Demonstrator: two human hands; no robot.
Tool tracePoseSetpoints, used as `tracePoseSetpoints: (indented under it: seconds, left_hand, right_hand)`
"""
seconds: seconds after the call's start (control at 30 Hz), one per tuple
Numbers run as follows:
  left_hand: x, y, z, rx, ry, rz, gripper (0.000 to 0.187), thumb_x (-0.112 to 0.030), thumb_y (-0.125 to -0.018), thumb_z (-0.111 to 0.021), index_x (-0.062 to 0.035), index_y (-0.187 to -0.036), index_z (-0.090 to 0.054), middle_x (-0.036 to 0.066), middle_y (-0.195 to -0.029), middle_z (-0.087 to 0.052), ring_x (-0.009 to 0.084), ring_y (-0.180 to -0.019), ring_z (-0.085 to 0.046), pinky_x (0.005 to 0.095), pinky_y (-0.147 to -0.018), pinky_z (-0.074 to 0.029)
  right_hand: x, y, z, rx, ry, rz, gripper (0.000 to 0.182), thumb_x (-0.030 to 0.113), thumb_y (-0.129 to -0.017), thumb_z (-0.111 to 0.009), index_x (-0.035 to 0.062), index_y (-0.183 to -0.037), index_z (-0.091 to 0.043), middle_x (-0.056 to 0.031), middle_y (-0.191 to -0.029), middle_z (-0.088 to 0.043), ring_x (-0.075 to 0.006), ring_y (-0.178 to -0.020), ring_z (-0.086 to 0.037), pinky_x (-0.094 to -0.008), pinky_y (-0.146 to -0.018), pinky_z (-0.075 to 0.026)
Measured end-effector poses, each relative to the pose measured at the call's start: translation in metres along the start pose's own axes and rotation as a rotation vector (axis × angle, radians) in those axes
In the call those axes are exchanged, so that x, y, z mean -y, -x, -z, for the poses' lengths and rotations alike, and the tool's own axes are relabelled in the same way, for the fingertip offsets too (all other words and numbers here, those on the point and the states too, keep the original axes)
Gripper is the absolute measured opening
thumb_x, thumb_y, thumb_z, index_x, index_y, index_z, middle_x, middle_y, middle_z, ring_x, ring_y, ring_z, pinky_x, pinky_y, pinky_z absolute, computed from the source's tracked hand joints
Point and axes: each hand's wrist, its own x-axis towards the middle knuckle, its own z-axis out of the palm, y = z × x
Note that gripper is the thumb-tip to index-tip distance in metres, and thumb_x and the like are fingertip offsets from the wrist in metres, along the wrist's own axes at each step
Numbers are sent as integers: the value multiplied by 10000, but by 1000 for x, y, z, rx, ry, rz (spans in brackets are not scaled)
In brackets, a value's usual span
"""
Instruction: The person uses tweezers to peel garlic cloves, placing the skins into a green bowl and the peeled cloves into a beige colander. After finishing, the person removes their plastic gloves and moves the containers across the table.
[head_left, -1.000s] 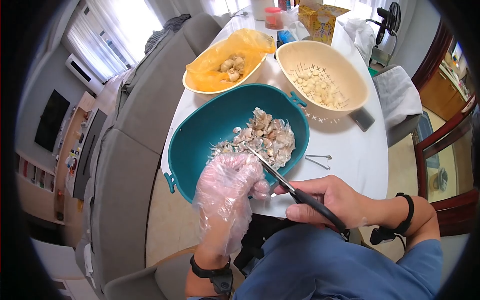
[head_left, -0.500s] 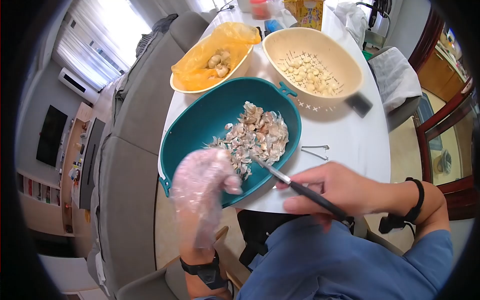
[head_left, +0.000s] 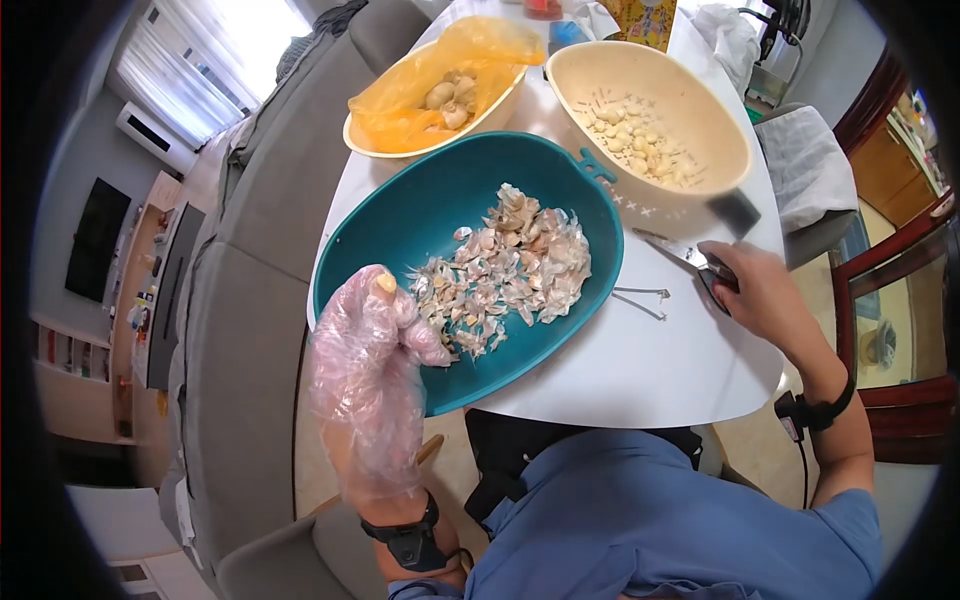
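Observation:
My left hand [head_left: 370,350], in a clear plastic glove, is closed over the near left rim of the teal basin [head_left: 400,220], with a garlic clove [head_left: 386,283] at its fingertips. Garlic skins [head_left: 540,255] lie heaped in the basin. On the white table [head_left: 560,385], at the right, my right hand [head_left: 755,290] is wrapped round the dark handle of a knife [head_left: 672,248], its blade pointing left. A pair of metal tweezers [head_left: 645,300] lies between the basin and that hand.
Peeled cloves [head_left: 640,145] sit in a cream colander [head_left: 715,110] at the back right. A cream bowl [head_left: 362,145] at the back left holds an orange bag [head_left: 400,105] with garlic bulbs [head_left: 452,97]. A dark phone-like object [head_left: 737,213] lies near the colander.
My right hand has moved right with the knife, away from the basin, and brought it down by the table's right side. My left hand has shifted slightly up and left; the clove now shows.

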Motion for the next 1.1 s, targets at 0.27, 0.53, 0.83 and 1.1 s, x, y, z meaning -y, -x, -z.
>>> tracePoseSetpoints:
  seconds: [0.27,0.53,0.83,1.1]
  left_hand:
    - [5,-6,10,-34,86,31,291,-112,-1079,-609,66,-1309,-596,105,-1014,-604,180,-844,-595,319,-746,-511]
    - [8,-8,-4,-7,122,73,282,-134,-1104,-566,59,-1308,-599,88,-1015,-608,159,-845,-591,305,-737,-504]
    - [13,-6,0,135,93,52,284,-108,-1048,-644,43,-1281,-585,96,-994,-621,190,-835,-627,320,-750,-551]
    - [14,-6,-2,194,93,10,286,-149,-1024,-686,29,-1230,-601,103,-981,-634,184,-816,-634,328,-737,-560]
  right_hand:
    - [1,-16,-6,62,44,122,498,-30,-815,-761,76,-1296,-686,-160,-1077,-700,-395,-1038,-664,-462,-888,-541]
    - [55,-14,-21,34,24,268,360,153,-845,-826,27,-1162,-712,-181,-1102,-665,-373,-957,-694,-453,-836,-573]
    - [49,-23,-34,85,54,254,207,81,-854,-711,-33,-1013,-644,-235,-994,-619,-417,-931,-659,-498,-802,-565]
    - [61,0,10,190,-820,-108,354,85,-961,-698,-59,-1275,-620,-130,-1084,-707,-179,-905,-672,-305,-822,-569]
